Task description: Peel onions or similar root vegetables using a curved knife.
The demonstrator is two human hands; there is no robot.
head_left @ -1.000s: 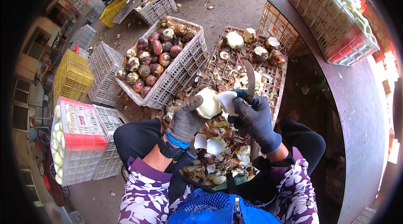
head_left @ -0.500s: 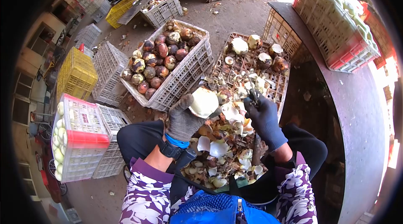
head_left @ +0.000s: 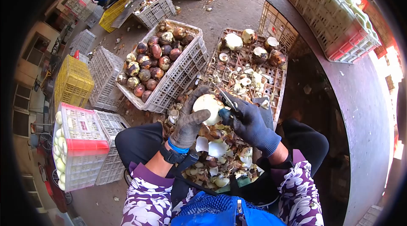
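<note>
A white, peeled round fruit (head_left: 208,109) rests in my left hand (head_left: 191,120), its gloved fingers and thumb wrapped round the near side. My right hand (head_left: 250,120), in a dark blue glove, grips a knife (head_left: 227,98); the thin blade points up and to the left, right beside the fruit. The right thumb area, with a teal patch, is close against the fruit's right side. Below both hands lies a heap of peelings (head_left: 212,164), with white curved pieces (head_left: 217,149) on top.
An upturned-looking crate (head_left: 277,86) ahead carries scraps and several partly peeled fruits (head_left: 232,41). Left of it stands a crate (head_left: 186,69) of brown-red unpeeled fruits (head_left: 157,51). A dark bench (head_left: 352,111) curves along my right. Crates of pale fruits (head_left: 82,149) stand at left.
My right hand has moved up and left, bringing the knife to the fruit. My left hand has turned the fruit and now shows its thumb across the front. The view has shifted slightly.
</note>
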